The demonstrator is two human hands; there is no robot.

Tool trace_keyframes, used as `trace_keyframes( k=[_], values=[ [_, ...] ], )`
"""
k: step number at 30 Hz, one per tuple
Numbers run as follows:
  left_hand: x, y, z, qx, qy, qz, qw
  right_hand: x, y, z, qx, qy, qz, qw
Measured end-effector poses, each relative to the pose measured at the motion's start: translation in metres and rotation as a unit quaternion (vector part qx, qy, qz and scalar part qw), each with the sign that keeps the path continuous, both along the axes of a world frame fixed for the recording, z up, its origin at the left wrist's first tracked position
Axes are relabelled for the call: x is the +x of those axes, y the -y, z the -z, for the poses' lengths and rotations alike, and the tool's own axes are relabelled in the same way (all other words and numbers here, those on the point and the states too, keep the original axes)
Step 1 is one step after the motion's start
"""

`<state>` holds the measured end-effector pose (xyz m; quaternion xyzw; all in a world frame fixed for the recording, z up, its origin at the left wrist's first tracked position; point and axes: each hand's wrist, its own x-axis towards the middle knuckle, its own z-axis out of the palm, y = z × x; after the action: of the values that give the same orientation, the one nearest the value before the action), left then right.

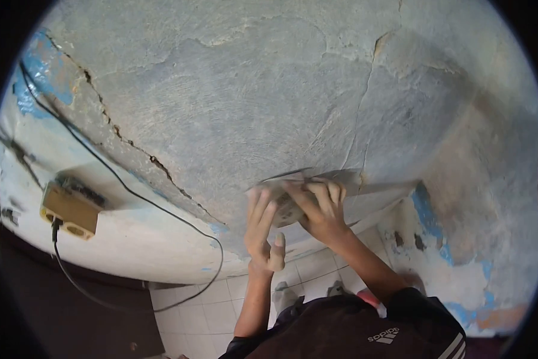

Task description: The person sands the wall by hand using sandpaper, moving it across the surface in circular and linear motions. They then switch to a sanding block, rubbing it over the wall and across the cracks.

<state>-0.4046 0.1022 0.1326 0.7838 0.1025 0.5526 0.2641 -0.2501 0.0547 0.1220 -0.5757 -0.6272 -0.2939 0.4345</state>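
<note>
Head view: the grey, rounded, dark-spotted pad [290, 210] lies between both hands before the cracked grey plaster wall [239, 107], right of the splayed left hand [260, 232], beside the bent right hand [324, 214], whose grip cannot be confirmed.

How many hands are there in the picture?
2. The left hand is in front of the cracked wall, with its thumb apart. The right hand is just beside it, fingers bent. No others show.

A cracked wall [269, 102] rises above pale floor tiles [212, 320]
</note>
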Motion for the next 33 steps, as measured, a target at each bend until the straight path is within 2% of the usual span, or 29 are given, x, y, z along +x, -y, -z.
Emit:
trace_keyframes(
  k=[1, 2, 3, 4, 5, 6, 7, 8, 10, 12, 14, 16, 18, 19, 20, 22, 23, 24, 26, 29, 30, 31, 32, 33],
  values=[
    [-0.008, -0.003, 0.006, 0.065, -0.013, -0.061, 0.996, -0.004, 0.005, 0.014, -0.037, -0.047, 0.030, 0.998],
    [-0.012, -0.007, 0.011, 0.070, -0.013, -0.039, 0.997, -0.007, 0.008, 0.027, -0.068, -0.093, 0.062, 0.991],
    [-0.012, -0.011, 0.017, 0.087, -0.007, -0.073, 0.993, -0.017, 0.012, 0.041, -0.085, -0.143, 0.073, 0.983],
    [-0.017, -0.014, 0.022, 0.100, -0.006, -0.105, 0.989, -0.030, 0.011, 0.051, -0.082, -0.151, 0.099, 0.980],
    [-0.025, -0.017, 0.023, 0.098, -0.075, -0.128, 0.984, -0.046, 0.010, 0.062, -0.065, -0.170, 0.094, 0.979],
    [-0.033, -0.023, 0.031, 0.099, -0.084, -0.094, 0.987, -0.060, 0.010, 0.069, -0.047, -0.187, 0.092, 0.977],
    [-0.039, -0.031, 0.042, 0.121, -0.114, -0.145, 0.975, -0.072, 0.010, 0.066, -0.078, -0.176, 0.101, 0.976],
    [-0.048, -0.040, 0.055, 0.144, -0.146, -0.172, 0.964, -0.086, 0.007, 0.070, -0.078, -0.194, 0.154, 0.966],
    [-0.055, -0.050, 0.065, 0.147, -0.143, -0.126, 0.971, -0.083, -0.009, 0.069, 0.020, -0.250, 0.107, 0.962],
    [-0.063, -0.055, 0.072, 0.182, -0.202, -0.148, 0.951, -0.083, -0.012, 0.069, 0.021, -0.258, 0.157, 0.953],
    [-0.068, -0.061, 0.073, 0.199, -0.199, -0.116, 0.952, -0.092, -0.013, 0.064, 0.034, -0.322, 0.166, 0.932],
    [-0.066, -0.063, 0.070, 0.216, -0.189, -0.088, 0.954, -0.108, -0.015, 0.074, 0.017, -0.338, 0.197, 0.920],
    [-0.068, -0.066, 0.070, 0.196, -0.157, -0.036, 0.967, -0.140, -0.021, 0.086, -0.048, -0.347, 0.211, 0.913],
    [-0.070, -0.068, 0.072, 0.200, -0.160, -0.023, 0.966, -0.151, -0.026, 0.099, -0.057, -0.309, 0.243, 0.918],
    [-0.071, -0.068, 0.072, 0.199, -0.164, -0.034, 0.966, -0.163, -0.029, 0.109, -0.052, -0.314, 0.253, 0.914],
    [-0.071, -0.068, 0.071, 0.202, -0.165, -0.034, 0.965, -0.177, -0.036, 0.120, -0.122, -0.329, 0.300, 0.887],
    [-0.072, -0.068, 0.070, 0.203, -0.160, -0.029, 0.965, -0.167, -0.044, 0.128, -0.069, -0.391, 0.223, 0.890],
    [-0.074, -0.070, 0.070, 0.203, -0.156, -0.026, 0.966, -0.151, -0.050, 0.131, -0.065, -0.394, 0.228, 0.888],
    [-0.075, -0.073, 0.070, 0.209, -0.160, -0.016, 0.965, -0.117, -0.057, 0.131, 0.045, -0.501, 0.190, 0.843],
    [-0.079, -0.073, 0.070, 0.223, -0.172, -0.018, 0.959, -0.092, -0.055, 0.128, 0.107, -0.546, 0.147, 0.818],
    [-0.079, -0.074, 0.071, 0.224, -0.181, -0.026, 0.957, -0.103, -0.061, 0.142, 0.110, -0.547, 0.148, 0.816],
    [-0.077, -0.074, 0.071, 0.225, -0.189, -0.034, 0.955, -0.126, -0.072, 0.168, 0.012, -0.425, 0.214, 0.880],
    [-0.075, -0.074, 0.071, 0.226, -0.188, -0.033, 0.955, -0.149, -0.078, 0.185, -0.088, -0.287, 0.273, 0.914],
    [-0.074, -0.073, 0.071, 0.222, -0.183, -0.030, 0.957, -0.177, -0.075, 0.183, -0.089, -0.288, 0.273, 0.914]
  ],
)
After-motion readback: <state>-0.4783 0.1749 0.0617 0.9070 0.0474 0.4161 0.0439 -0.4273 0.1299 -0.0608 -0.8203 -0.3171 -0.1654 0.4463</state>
